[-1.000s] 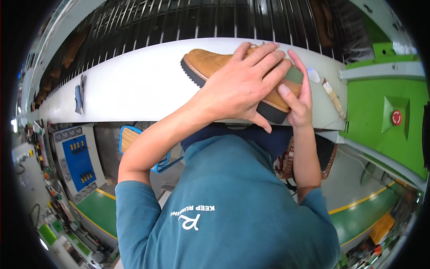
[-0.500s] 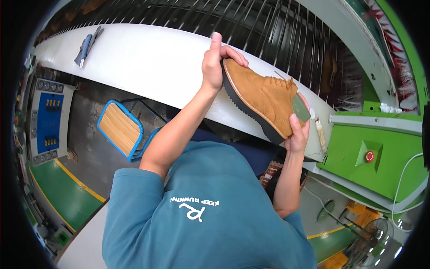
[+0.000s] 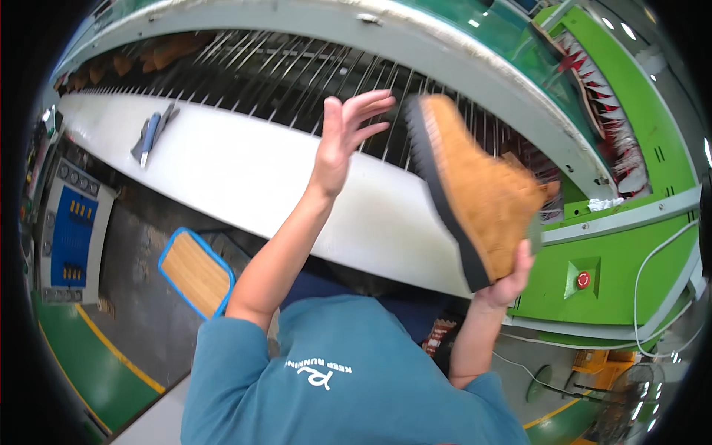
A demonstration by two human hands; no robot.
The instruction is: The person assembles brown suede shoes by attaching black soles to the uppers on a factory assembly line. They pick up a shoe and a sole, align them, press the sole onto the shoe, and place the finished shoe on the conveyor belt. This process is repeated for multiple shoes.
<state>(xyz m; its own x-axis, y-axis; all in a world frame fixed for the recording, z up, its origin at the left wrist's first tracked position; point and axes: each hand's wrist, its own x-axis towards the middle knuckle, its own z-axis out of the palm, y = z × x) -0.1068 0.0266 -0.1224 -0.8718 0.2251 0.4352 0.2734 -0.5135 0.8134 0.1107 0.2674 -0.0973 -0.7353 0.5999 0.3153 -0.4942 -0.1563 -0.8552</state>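
Note:
A tan lace-up ankle boot with a thick black sole is in my right hand, which grips it at the heel and ankle end. The boot is tilted toe up and smeared by motion. Most of my right fingers are hidden behind it. My left hand is raised to the left of the toe, apart from the boot, its fingers stretched out and spread with nothing in them. Both hands are above a white ledge.
Metal rollers run behind the ledge. A knife with a blue handle lies on dark cloth at its left. A green machine with a red button stands at right. Below left is a wooden-seated stool. More tan shoes sit far left.
My left hand has let go of the boot's toe and opened beside it. My right hand has turned the boot more upright and moved it slightly right. The view has shifted too.

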